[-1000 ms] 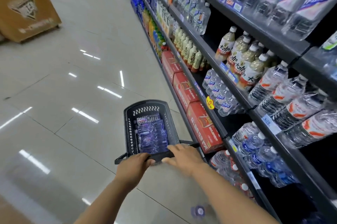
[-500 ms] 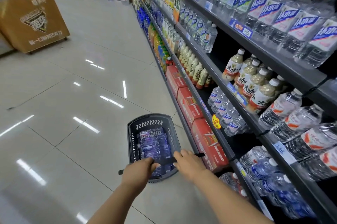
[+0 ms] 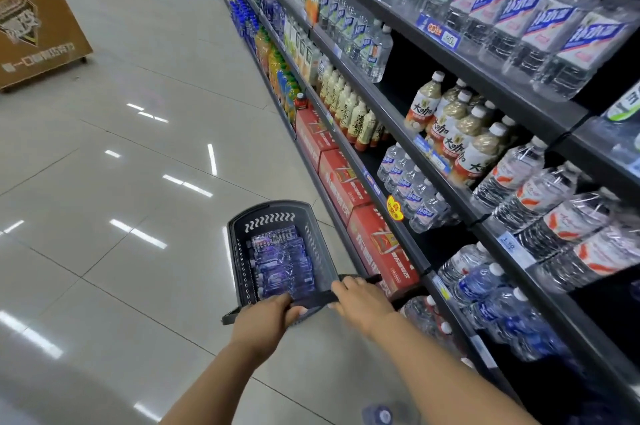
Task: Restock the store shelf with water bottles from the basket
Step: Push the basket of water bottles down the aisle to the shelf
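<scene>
While the basket [image 3: 277, 217] of water bottles [image 3: 282, 263] sits lower centre, left hand [image 3: 265, 322] and right hand [image 3: 362, 301] each grip its handle [image 3: 313, 298].

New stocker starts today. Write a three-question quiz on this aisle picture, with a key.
1. True or false: both hands grip the handle of the dark plastic basket.
2. What fills the basket? A) purple-labelled water bottles B) red cartons C) nothing
3. Fill in: the red cardboard cartons sit on the ___ shelf level.

Key: 1 true, left hand and right hand both grip it; 2 A; 3 lowest.
</scene>
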`<state>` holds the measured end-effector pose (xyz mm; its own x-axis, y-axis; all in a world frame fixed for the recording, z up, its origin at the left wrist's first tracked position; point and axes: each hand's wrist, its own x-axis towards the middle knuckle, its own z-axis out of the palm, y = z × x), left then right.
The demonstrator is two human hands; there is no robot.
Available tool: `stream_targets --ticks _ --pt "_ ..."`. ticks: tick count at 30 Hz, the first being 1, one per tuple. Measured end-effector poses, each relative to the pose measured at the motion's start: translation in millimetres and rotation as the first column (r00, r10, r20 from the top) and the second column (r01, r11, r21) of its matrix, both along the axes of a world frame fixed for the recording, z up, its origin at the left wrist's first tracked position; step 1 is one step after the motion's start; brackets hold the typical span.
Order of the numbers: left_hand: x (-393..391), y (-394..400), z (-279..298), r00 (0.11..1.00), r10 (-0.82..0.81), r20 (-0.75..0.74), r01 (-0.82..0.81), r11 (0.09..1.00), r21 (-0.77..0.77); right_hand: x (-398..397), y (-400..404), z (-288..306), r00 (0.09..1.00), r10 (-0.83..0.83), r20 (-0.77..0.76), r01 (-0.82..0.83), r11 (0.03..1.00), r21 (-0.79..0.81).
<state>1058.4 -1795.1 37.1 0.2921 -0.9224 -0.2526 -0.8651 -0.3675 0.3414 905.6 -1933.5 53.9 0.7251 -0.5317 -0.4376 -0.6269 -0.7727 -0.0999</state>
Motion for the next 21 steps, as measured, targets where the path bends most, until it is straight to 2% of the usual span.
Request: stream_targets --ticks 7,10,14,21 --pt "-3.5 30.7 -15.2 0.958 -0.217 -0.185 0.223 0.975 0.013 -25.5 54.9 -15.8 0.995 -0.104 0.001 0.104 0.994 0.023" --pt "-8.2 47.5 -22.7 0.937 -0.25 -0.245 0.276 0.958 0.08 -32.9 84.6 -25.9 0.984 -0.176 -0.032 0.177 0.984 0.033" --pt "-1.6 72.4 -31.4 0.924 -0.291 -0.249 0.333 0.931 0.148 -34.2 124.7 -37.3 0.968 -0.245 -0.048 0.247 0.968 0.046" --pt "18.8 115.6 -39.0 0.908 -0.315 -0.276 0.362 0.922 0.138 -21.7 178.4 -46.2 0.948 -0.315 -0.053 0.319 0.944 0.082"
